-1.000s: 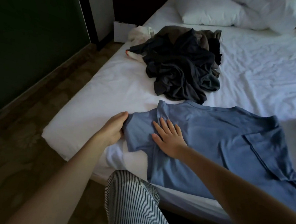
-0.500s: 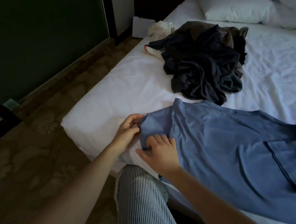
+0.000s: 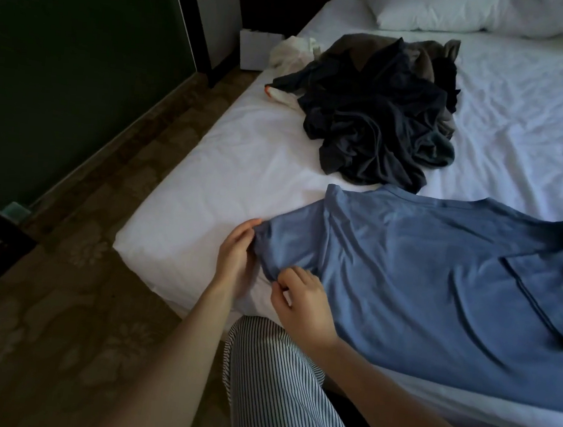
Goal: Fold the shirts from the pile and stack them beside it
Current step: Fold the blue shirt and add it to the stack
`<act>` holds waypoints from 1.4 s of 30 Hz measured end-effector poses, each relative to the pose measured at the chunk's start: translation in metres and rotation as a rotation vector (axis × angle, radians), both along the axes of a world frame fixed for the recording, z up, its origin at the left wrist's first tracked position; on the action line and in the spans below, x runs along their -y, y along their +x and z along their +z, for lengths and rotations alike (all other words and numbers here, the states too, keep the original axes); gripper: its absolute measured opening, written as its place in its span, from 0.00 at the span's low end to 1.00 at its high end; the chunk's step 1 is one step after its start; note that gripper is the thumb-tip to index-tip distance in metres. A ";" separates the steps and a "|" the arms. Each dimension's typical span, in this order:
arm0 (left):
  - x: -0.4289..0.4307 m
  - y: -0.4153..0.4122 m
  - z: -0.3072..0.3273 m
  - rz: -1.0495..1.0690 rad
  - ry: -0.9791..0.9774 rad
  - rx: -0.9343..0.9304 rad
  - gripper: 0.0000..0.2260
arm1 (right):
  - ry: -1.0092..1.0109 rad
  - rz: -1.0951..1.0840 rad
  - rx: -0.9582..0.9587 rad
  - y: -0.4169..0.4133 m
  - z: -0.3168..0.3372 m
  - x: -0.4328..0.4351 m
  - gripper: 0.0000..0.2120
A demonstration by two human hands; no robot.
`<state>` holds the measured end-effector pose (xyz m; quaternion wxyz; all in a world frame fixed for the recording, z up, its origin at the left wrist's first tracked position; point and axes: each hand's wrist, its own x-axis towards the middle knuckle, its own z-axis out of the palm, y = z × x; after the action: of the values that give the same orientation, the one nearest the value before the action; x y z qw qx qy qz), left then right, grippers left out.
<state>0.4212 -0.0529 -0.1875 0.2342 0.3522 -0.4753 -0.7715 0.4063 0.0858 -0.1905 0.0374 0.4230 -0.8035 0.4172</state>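
Right hand (image 3: 305, 305) slid to blue shirt (image 3: 421, 278) sleeve hem, pinching it | left hand (image 3: 234, 260) grips sleeve end

left hand (image 3: 236, 260) + right hand (image 3: 304, 303) pinch blue shirt (image 3: 438, 280) sleeve | dark pile (image 3: 375, 119) behind | bed (image 3: 207, 185)

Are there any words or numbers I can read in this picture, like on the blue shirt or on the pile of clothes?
None: no word, number, brand or sign can be read anywhere in this view.
The blue shirt: plain, no print or label showing.
The pile of dark clothes: no lettering visible.
The white bag on the floor beside the bed: blank on the side that shows.
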 end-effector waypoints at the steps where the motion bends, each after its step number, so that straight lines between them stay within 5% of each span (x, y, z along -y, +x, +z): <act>1: -0.001 0.000 0.001 -0.005 -0.035 0.012 0.12 | -0.015 -0.007 0.034 0.001 0.002 -0.001 0.08; 11: -0.010 -0.001 -0.005 0.149 -0.360 0.183 0.03 | 0.113 0.031 0.210 0.006 0.012 -0.018 0.05; 14: -0.005 0.007 -0.003 -0.068 -0.460 0.122 0.06 | 0.151 0.053 0.225 0.003 0.019 -0.019 0.16; 18: 0.002 0.009 -0.007 -0.346 -0.727 0.245 0.13 | 0.179 0.071 0.352 -0.004 0.020 -0.019 0.18; 21: -0.004 0.002 -0.010 -0.165 -0.873 0.318 0.11 | 0.181 0.034 0.415 -0.005 0.019 -0.020 0.18; 26: -0.003 0.008 -0.003 -0.008 -0.576 0.259 0.13 | 0.234 0.013 0.354 -0.004 0.018 -0.023 0.18; 33: 0.011 0.017 0.003 -0.058 -0.945 0.383 0.12 | 0.469 0.121 0.216 0.003 0.024 -0.013 0.15; 37: 0.026 0.013 0.018 -0.226 -0.676 0.424 0.13 | 0.394 0.037 0.200 -0.002 0.030 -0.007 0.16; 40: 0.028 0.002 0.034 -0.145 -0.310 0.369 0.10 | 0.295 0.068 0.145 -0.004 0.036 -0.010 0.22; 42: 0.027 -0.010 0.045 -0.095 -0.245 0.348 0.11 | 0.209 0.050 0.188 -0.008 0.041 -0.016 0.22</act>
<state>0.4114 -0.0797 -0.1422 0.1533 0.4262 -0.6149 -0.6456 0.3984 0.1018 -0.1496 -0.0926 0.4036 -0.8318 0.3696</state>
